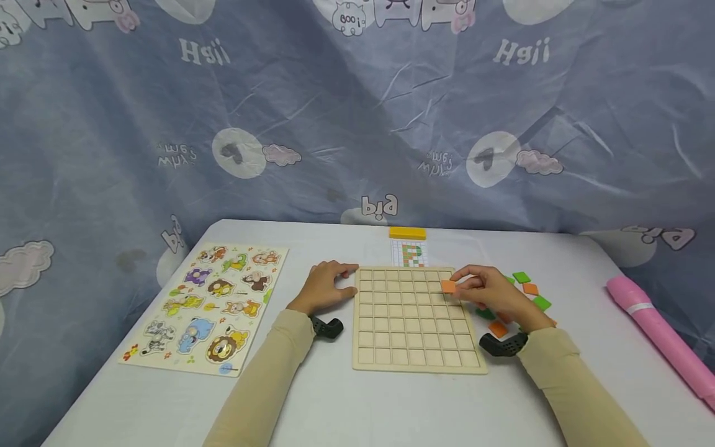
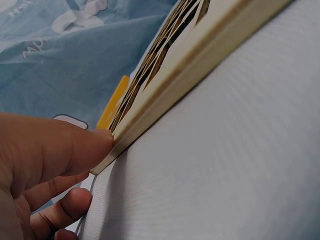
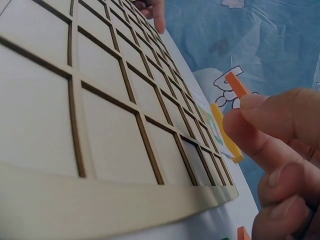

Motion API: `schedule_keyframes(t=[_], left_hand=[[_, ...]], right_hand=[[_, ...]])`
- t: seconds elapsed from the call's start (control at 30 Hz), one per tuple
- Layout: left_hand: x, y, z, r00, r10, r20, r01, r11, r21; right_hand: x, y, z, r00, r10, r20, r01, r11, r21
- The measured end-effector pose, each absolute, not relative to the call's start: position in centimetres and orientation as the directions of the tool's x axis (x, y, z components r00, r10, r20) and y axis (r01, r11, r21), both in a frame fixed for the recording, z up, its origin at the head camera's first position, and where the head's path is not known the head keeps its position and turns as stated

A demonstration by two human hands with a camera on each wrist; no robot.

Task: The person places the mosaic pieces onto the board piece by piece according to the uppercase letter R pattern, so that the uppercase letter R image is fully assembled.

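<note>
A wooden grid board (image 1: 420, 366) lies on the table, its square cells bare. My right hand (image 1: 494, 292) pinches an orange square tile (image 1: 449, 287) between thumb and fingertips, over the board's far right cells. The right wrist view shows this orange tile (image 3: 237, 85) tilted and raised above the board's surface. At the board's far left corner, my left hand (image 1: 324, 287) has thumb and index finger extended against the edge. In the left wrist view the thumb (image 2: 60, 150) touches the board's side (image 2: 165, 95), while the other fingers bend loosely below.
Several green and orange tiles (image 1: 530, 289) lie right of the board, partly behind my right hand. A printed pattern sheet (image 1: 397, 253) and a yellow bar (image 1: 407, 233) are behind the board. An animal puzzle board (image 1: 206, 304) lies left; a pink tube (image 1: 661, 338) lies at the right edge.
</note>
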State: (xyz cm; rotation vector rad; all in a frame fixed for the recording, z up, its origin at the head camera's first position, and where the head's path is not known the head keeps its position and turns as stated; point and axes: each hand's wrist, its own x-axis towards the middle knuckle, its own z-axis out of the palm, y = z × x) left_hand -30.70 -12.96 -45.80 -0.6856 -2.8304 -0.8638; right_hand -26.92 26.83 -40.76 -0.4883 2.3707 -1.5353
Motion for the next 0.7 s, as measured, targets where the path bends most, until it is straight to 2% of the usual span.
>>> schedule_keyframes(t=[0.43, 0.7], left_hand=[[-30.7, -13.5, -45.5, -0.901, 0.375, 0.219, 0.433, 0.740, 0.515], [-30.6, -12.9, -45.6, -0.902, 0.379, 0.208, 0.430, 0.737, 0.522]], right_hand=[[-28.1, 24.8, -41.1, -0.903, -0.426, -0.059, -0.112, 0.366, -0.924], [-28.5, 23.7, -41.1, -0.894, -0.447, -0.035, -0.159, 0.390, -0.907]])
